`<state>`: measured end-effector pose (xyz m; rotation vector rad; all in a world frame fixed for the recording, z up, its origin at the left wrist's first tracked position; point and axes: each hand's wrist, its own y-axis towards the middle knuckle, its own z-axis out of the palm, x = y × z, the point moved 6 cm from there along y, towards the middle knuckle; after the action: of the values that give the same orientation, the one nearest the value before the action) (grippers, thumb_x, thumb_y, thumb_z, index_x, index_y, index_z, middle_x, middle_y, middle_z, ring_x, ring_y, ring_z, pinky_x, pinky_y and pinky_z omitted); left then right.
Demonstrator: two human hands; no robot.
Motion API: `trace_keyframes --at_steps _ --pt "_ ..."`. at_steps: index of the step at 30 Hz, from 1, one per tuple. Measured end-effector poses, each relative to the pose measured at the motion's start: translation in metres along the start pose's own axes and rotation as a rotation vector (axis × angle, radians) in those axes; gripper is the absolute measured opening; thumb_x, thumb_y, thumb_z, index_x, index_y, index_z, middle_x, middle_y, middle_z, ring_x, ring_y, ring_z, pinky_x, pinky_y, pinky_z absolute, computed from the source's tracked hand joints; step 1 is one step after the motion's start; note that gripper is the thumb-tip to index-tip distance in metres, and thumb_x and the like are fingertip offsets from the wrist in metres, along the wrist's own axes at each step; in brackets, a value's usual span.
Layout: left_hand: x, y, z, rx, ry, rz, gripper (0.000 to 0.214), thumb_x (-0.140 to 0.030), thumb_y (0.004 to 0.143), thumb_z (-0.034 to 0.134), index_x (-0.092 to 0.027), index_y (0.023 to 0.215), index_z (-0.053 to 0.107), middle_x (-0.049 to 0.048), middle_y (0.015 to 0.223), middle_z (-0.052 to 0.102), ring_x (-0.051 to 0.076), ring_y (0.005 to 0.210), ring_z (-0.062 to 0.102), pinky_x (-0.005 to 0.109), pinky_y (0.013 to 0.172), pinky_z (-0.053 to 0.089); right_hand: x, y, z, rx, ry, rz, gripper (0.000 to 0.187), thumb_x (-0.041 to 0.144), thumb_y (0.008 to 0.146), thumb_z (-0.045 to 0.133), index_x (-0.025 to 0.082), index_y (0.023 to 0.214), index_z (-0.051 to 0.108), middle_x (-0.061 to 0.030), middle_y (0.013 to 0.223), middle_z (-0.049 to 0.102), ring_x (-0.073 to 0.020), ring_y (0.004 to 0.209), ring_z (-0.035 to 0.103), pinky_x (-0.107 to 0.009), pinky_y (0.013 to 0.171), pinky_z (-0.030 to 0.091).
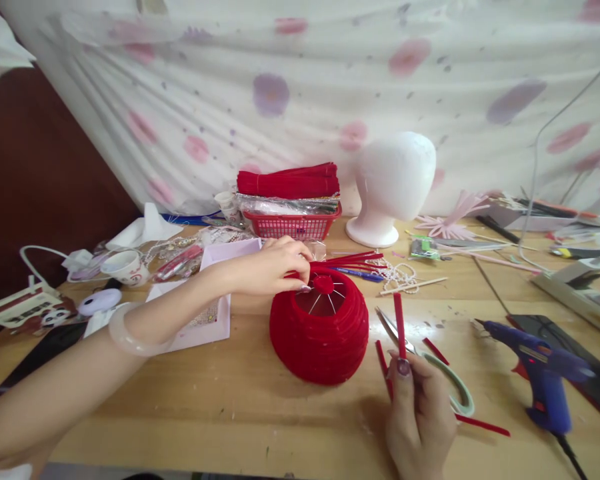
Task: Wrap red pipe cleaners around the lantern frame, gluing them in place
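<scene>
My left hand (283,263) reaches over the rim of a round red fuzzy dome (320,340) with thin wires radiating from a red centre. Its fingers are curled with the thumb tip near the dome's opening; what they grip is hidden. Beyond the dome lie several red chenille strips (353,261), their left ends close to that hand. My right hand (420,417) pinches a short red chenille strip (399,327) upright between thumb and finger. Scissors (453,383) with pale green handles lie beneath and behind it. Cut red pieces (483,425) are scattered around.
A blue glue gun (540,373) rests at right beside a dark phone-like slab (575,367). A white foam head (395,183) and a red basket (293,223) of red strips stand at back. At left are a white tray (225,317) and a paper cup (125,268).
</scene>
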<state>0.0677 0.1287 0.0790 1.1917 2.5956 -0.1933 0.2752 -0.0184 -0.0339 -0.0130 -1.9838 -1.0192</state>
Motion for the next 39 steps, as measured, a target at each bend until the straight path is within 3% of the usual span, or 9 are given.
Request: trace_keyframes --at_steps 9,14,16,19,21,23,25,34,39 --pt "0.013 -0.006 -0.049 -0.244 -0.284 -0.168 0.042 -0.039 0.099 0.031 -0.019 0.078 0.061 0.0038 0.088 0.071 0.017 0.087 0.064 0.033 0.086 0.047 -0.008 -0.003 -0.001 0.002 0.017 0.043 0.017 0.033 0.097 0.056 0.018 0.095 0.064 -0.0021 0.074 0.065 -0.0137 0.06 0.059 -0.024 0.054 0.046" --pt "0.013 -0.002 -0.05 -0.322 -0.38 -0.218 0.063 -0.06 0.099 0.022 -0.023 0.048 0.031 0.0011 0.043 0.05 0.016 0.059 0.063 0.032 0.071 0.052 -0.004 -0.007 -0.003 -0.011 0.031 0.101 0.019 0.035 0.097 0.056 0.019 0.092 0.065 -0.0016 0.075 0.064 -0.013 0.064 0.06 -0.024 0.059 0.048" --pt "0.012 0.003 -0.049 -0.323 -0.366 -0.219 0.069 -0.063 0.098 0.024 -0.023 0.042 0.03 0.0012 0.037 0.044 0.016 0.055 0.062 0.033 0.069 0.052 -0.001 -0.009 -0.003 -0.02 0.041 0.16 0.019 0.035 0.098 0.056 0.019 0.093 0.064 -0.0013 0.075 0.062 -0.013 0.064 0.058 -0.024 0.059 0.046" --pt "0.011 0.011 -0.053 -0.307 -0.293 -0.193 0.061 -0.056 0.093 0.046 -0.02 0.044 0.048 0.0012 0.047 0.056 0.017 0.061 0.064 0.034 0.073 0.052 0.003 -0.01 -0.003 -0.033 0.083 0.221 0.019 0.036 0.098 0.056 0.019 0.094 0.064 -0.0013 0.074 0.061 -0.0136 0.065 0.057 -0.024 0.058 0.045" --pt "0.007 0.018 -0.056 -0.264 -0.232 -0.136 0.032 -0.044 0.083 0.064 -0.019 0.062 0.066 0.0009 0.075 0.071 0.019 0.082 0.069 0.033 0.082 0.05 0.005 -0.009 -0.002 -0.029 0.104 0.23 0.017 0.034 0.098 0.056 0.02 0.094 0.064 -0.0009 0.073 0.06 -0.0136 0.066 0.057 -0.024 0.058 0.045" --pt "-0.001 0.026 -0.054 -0.192 -0.171 -0.07 0.014 -0.034 0.078 0.069 -0.022 0.079 0.074 0.0003 0.107 0.073 0.021 0.104 0.066 0.032 0.092 0.047 0.006 -0.008 -0.001 -0.019 0.113 0.235 0.016 0.033 0.097 0.055 0.02 0.094 0.063 -0.0003 0.073 0.06 -0.0137 0.066 0.057 -0.024 0.058 0.045" --pt "-0.008 0.035 -0.046 -0.116 -0.116 -0.03 0.015 -0.031 0.083 0.065 -0.023 0.087 0.076 0.0015 0.12 0.07 0.021 0.113 0.062 0.033 0.099 0.044 0.005 -0.008 -0.001 -0.016 0.122 0.245 0.015 0.032 0.097 0.055 0.02 0.095 0.064 -0.0002 0.073 0.06 -0.0138 0.067 0.057 -0.024 0.058 0.044" --pt "-0.027 0.057 0.0 0.03 0.009 -0.084 0.028 -0.036 0.09 0.058 -0.02 0.074 0.075 0.0075 0.122 0.07 0.032 0.121 0.056 0.049 0.106 0.036 0.005 -0.01 -0.005 -0.03 0.186 0.249 0.009 0.025 0.097 0.056 0.021 0.095 0.064 0.0011 0.074 0.058 -0.0117 0.067 0.055 -0.022 0.062 0.045" --pt "-0.025 0.058 0.013 -0.035 -0.039 -0.136 0.024 -0.03 0.085 0.064 -0.02 0.065 0.071 0.0063 0.103 0.075 0.026 0.104 0.066 0.042 0.096 0.046 0.005 -0.01 -0.006 -0.023 0.221 0.239 0.009 0.022 0.096 0.055 0.02 0.098 0.064 -0.0005 0.076 0.06 -0.0126 0.066 0.057 -0.023 0.057 0.044"
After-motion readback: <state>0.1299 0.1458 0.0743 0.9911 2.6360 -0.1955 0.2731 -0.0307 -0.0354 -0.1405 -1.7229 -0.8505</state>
